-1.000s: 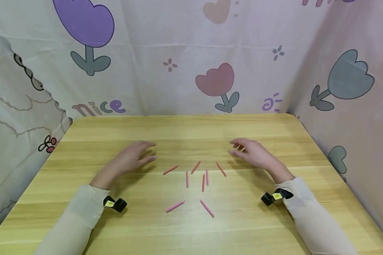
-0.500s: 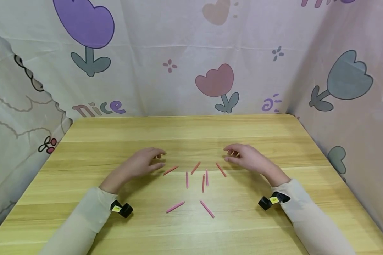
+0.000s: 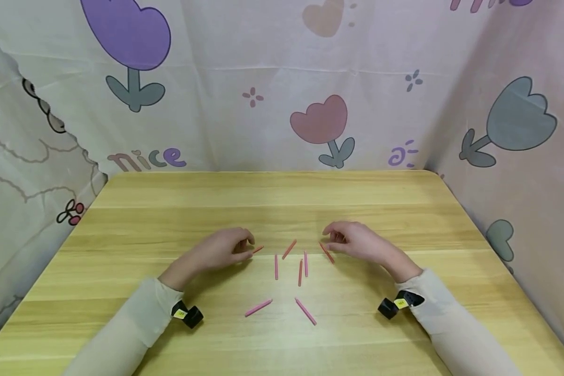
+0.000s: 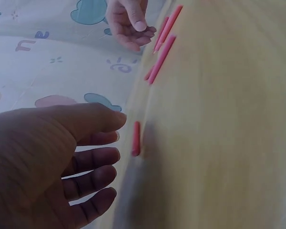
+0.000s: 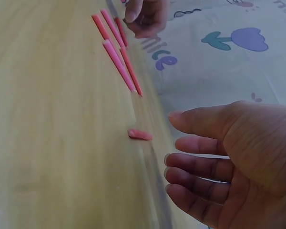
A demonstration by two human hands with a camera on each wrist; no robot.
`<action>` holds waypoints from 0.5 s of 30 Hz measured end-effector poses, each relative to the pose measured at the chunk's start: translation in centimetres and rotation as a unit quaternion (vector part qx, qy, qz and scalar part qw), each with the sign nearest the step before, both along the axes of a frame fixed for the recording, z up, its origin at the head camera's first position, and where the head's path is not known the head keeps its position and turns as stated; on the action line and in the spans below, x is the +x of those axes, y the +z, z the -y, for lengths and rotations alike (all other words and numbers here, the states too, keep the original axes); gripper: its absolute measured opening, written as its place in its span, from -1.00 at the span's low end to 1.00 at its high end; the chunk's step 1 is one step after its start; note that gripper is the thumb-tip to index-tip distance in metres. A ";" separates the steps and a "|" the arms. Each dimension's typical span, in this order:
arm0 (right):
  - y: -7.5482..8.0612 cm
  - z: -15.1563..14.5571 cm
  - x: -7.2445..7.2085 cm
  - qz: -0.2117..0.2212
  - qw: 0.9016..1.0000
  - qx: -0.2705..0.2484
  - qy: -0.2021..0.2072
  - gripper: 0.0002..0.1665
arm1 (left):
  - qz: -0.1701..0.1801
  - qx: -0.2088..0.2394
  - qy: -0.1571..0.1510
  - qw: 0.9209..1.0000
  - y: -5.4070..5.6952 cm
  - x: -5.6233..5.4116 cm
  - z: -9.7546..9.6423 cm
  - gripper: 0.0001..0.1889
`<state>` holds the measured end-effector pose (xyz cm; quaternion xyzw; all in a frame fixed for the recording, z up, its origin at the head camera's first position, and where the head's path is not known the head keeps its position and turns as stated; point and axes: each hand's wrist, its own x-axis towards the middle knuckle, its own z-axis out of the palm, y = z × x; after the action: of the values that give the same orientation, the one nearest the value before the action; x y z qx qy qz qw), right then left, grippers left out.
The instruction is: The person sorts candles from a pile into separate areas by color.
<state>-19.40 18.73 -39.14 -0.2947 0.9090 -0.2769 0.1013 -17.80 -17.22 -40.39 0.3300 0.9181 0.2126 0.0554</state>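
My left hand (image 3: 218, 249) hovers at the left red stick (image 3: 259, 249), whose near end it covers in the head view. In the left wrist view that short stick (image 4: 136, 138) lies just beyond my thumb and loosely bent fingers, which hold nothing. On the other side, my right hand (image 3: 359, 242) is by the right red stick (image 3: 329, 256). The right wrist view shows this stick (image 5: 140, 135) apart from my relaxed fingertips. Between the hands lie a red stick (image 3: 289, 249), another red stick (image 3: 300, 273), a pink stick (image 3: 276, 267) and a second pink stick (image 3: 306, 264).
Closer to me, a pink stick (image 3: 258, 308) and another pink stick (image 3: 305, 311) lie slanted on the wooden table (image 3: 207, 344). A printed cloth (image 3: 244, 130) hangs behind the table's back edge and along both sides.
Both hands have moved inward and nearer to me, the left rightward and the right leftward, each coming up to the outer red stick on its side. The sticks lie as before.
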 end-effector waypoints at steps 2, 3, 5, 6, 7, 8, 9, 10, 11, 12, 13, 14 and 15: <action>-0.1 0.2 0.1 -0.002 1.000 0.002 0.008 -0.67 | -0.008 0.000 -0.001 1.000 -0.2 0.3 -0.2 -0.79; -0.2 0.2 0.2 -0.004 1.000 0.003 0.011 -0.68 | -0.012 0.001 -0.002 1.000 -0.3 0.3 -0.3 -0.80; -0.4 0.3 0.3 -0.007 1.000 0.006 0.015 -0.71 | -0.021 0.002 -0.004 1.000 -0.5 0.5 -0.4 -0.82; -0.5 0.3 0.3 -0.008 1.000 0.007 0.017 -0.73 | -0.027 0.001 -0.004 1.000 -0.7 0.5 -0.5 -0.83; -0.5 0.3 0.3 -0.009 1.000 0.008 0.018 -0.74 | -0.032 0.000 -0.003 0.999 -0.7 0.6 -0.5 -0.84; -0.6 0.4 0.3 -0.010 1.000 0.008 0.019 -0.75 | -0.036 0.000 -0.003 0.999 -0.9 0.6 -0.6 -0.85; -0.7 0.5 0.3 -0.010 1.000 0.008 0.021 -0.76 | -0.041 0.000 -0.002 0.999 -1.0 0.6 -0.6 -0.85; -0.8 0.5 0.3 -0.012 1.000 0.008 0.022 -0.77 | -0.047 0.000 -0.001 0.999 -1.1 0.6 -0.6 -0.86; -0.9 0.6 0.3 -0.013 1.000 0.007 0.023 -0.78 | -0.051 0.000 0.000 0.999 -1.2 0.6 -0.6 -0.87; -1.0 0.7 0.3 -0.015 1.000 0.007 0.023 -0.79 | -0.057 -0.002 0.001 0.998 -1.3 0.6 -0.6 -0.87; -1.1 0.7 0.3 -0.017 1.000 0.007 0.022 -0.80 | -0.062 -0.002 0.002 0.998 -1.4 0.7 -0.6 -0.88; -1.2 0.8 0.4 -0.020 1.000 0.007 0.022 -0.81 | -0.066 -0.001 0.002 0.998 -1.5 0.7 -0.7 -0.89; -1.3 0.8 0.4 -0.023 0.999 0.007 0.023 -0.82 | -0.069 -0.004 0.002 0.998 -1.7 0.7 -0.7 -0.89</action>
<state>-19.03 17.89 -40.44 -0.3210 0.9059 -0.2617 0.0885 -17.14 -16.56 -42.04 0.3419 0.9211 0.1861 -0.0075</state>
